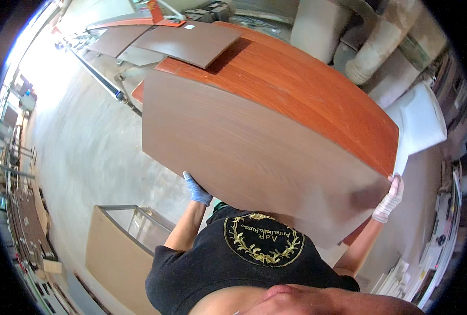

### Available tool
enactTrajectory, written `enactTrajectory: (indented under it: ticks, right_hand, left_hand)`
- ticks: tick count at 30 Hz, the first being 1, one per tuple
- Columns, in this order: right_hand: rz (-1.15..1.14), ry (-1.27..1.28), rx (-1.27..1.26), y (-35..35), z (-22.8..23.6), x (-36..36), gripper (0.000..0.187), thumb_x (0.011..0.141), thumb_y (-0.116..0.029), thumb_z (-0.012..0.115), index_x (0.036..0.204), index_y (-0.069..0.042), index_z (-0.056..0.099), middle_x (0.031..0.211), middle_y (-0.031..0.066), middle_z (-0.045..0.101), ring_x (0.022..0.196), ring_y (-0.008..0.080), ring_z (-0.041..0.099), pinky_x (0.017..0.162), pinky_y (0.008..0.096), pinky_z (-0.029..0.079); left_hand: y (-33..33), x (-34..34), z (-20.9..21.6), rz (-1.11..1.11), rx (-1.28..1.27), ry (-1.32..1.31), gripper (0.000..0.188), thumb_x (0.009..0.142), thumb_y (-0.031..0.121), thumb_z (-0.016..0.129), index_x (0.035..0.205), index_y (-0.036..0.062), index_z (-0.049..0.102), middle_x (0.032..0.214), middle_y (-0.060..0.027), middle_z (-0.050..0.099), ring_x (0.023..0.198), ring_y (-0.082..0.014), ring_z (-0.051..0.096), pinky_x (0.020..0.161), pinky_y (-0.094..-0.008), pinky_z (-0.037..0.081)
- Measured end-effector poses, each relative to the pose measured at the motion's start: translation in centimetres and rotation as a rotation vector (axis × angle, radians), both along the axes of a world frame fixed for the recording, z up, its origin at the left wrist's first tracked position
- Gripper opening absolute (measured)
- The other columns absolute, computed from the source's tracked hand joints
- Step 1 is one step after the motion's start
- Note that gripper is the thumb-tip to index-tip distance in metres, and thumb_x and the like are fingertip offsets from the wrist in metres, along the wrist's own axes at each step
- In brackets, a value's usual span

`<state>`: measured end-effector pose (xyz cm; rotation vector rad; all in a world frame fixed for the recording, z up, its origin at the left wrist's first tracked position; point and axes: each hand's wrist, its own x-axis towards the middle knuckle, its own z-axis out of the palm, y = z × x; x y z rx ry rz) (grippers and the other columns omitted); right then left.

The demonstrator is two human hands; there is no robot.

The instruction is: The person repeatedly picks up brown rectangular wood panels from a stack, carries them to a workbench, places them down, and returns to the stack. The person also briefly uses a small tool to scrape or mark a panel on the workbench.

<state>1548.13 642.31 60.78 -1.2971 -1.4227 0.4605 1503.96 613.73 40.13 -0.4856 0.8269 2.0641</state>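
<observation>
A large brown-grey wood-grain panel (244, 147) is held tilted in front of my body, its far edge against or over a reddish-brown wooden tabletop (307, 94). My left hand (198, 190), in a blue glove, grips the panel's near edge; part of its fingers is hidden by the panel. At the right corner, my right hand (390, 200) in a whitish glove holds the same panel, with its fingertips over the edge. Farther off, a smaller brown board (191, 43) lies on the tabletop, beside another brown board (118, 41).
White foam-like sheeting (417, 121) hangs at the tabletop's right end. Thick pale ducts (375, 58) stand behind it. On the floor at lower left is a tan panel-sided frame (113, 252). Stacked boards (29, 220) line the left side, and white strips (396, 281) lie at lower right.
</observation>
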Motion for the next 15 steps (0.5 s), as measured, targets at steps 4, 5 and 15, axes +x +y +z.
enactTrajectory:
  ticks: [4, 5, 15]
  right_hand:
    - [0.030, 0.007, 0.003, 0.7, 0.3, -1.8, 0.034, 0.090, -0.026, 0.047, 0.108, 0.002, 0.056, 0.088, 0.0073, 0.058, 0.088, 0.0167, 0.053, 0.086, 0.0328, 0.039]
    - [0.034, 0.002, 0.002, 0.8, 0.4, -2.1, 0.034, 0.090, -0.026, 0.047, 0.108, 0.002, 0.056, 0.088, 0.0074, 0.058, 0.088, 0.0169, 0.053, 0.086, 0.0330, 0.039]
    - [0.056, -0.059, 0.024, 1.6, 1.2, -3.1, 0.038, 0.090, -0.029, 0.046, 0.108, 0.003, 0.056, 0.086, 0.0078, 0.058, 0.087, 0.0168, 0.052, 0.088, 0.0333, 0.038]
  left_hand:
    - [0.3, -0.5, 0.5, 0.012, 0.033, -0.047, 0.086, 0.072, 0.078, 0.033, 0.132, 0.0164, 0.038, 0.135, -0.0081, 0.040, 0.120, -0.0317, 0.038, 0.100, -0.0518, 0.029]
    - [0.3, -0.5, 0.5, 0.013, 0.033, -0.050, 0.086, 0.073, 0.078, 0.032, 0.132, 0.0165, 0.038, 0.136, -0.0082, 0.040, 0.119, -0.0320, 0.038, 0.100, -0.0525, 0.029]
    - [0.1, -0.7, -0.5, 0.059, 0.101, -0.051, 0.087, 0.072, 0.079, 0.032, 0.132, 0.0161, 0.038, 0.135, -0.0084, 0.040, 0.120, -0.0321, 0.038, 0.100, -0.0527, 0.029]
